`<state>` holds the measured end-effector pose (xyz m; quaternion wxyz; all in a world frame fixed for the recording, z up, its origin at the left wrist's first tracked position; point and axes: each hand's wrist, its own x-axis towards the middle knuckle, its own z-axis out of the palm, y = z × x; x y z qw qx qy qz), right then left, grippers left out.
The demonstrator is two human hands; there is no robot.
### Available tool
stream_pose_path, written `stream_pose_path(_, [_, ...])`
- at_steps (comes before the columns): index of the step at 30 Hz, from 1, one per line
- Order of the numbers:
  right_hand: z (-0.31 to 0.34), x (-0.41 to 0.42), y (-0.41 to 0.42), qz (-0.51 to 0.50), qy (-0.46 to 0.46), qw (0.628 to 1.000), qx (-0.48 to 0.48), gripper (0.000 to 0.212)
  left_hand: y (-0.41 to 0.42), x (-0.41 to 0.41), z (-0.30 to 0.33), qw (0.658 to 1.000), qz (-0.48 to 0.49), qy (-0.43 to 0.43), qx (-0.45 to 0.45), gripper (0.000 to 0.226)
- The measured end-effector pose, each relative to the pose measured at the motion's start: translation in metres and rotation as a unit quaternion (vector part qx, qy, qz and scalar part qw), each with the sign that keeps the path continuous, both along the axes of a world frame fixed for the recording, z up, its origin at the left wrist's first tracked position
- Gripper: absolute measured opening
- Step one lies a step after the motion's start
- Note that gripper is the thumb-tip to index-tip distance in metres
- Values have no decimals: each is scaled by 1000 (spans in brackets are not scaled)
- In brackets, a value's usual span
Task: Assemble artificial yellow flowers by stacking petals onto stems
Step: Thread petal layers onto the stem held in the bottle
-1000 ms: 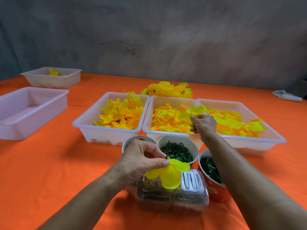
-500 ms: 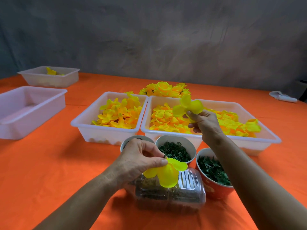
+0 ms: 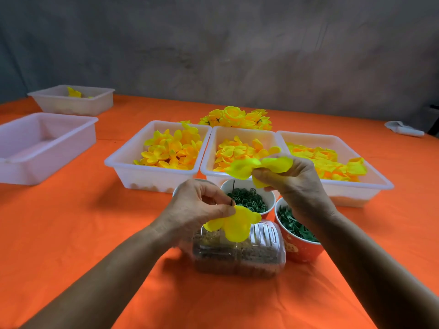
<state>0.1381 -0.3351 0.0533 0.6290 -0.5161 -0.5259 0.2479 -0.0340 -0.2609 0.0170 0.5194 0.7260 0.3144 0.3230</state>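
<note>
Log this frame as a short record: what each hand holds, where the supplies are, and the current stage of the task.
left hand: pinches thin dark stem carrying yellow fabric petal layer
right hand: grips loose yellow petal piece
supplies: three white plastic trays of yellow petals; paper cup of green rings
stage: next petal not yet threaded
</note>
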Motion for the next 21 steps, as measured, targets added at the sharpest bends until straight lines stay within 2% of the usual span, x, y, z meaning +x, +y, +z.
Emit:
stream_pose_path(5, [-3,-3,-2,9,-22,1000,11,32,-1,-2,4,1000,-2,1,-10,13])
stream_pose_path(9, [-5,-5,0,-37,-39,998,43,36,-1,-7,13,1000,-14,-9,-25,17])
stream_pose_path(16, [2,-17,7,-74,-58,986,137,33,-1,-7,44,997,12,-70,-21,20])
stream_pose_path(19, [5,-24,9,-100,-90,976,170,36,0,-5,56,994,7,-71,-77,53])
stream_pose_path(21, [6,-28,10,-125,-142,965,183,38,0,-3,59,987,0,-84,-135,53])
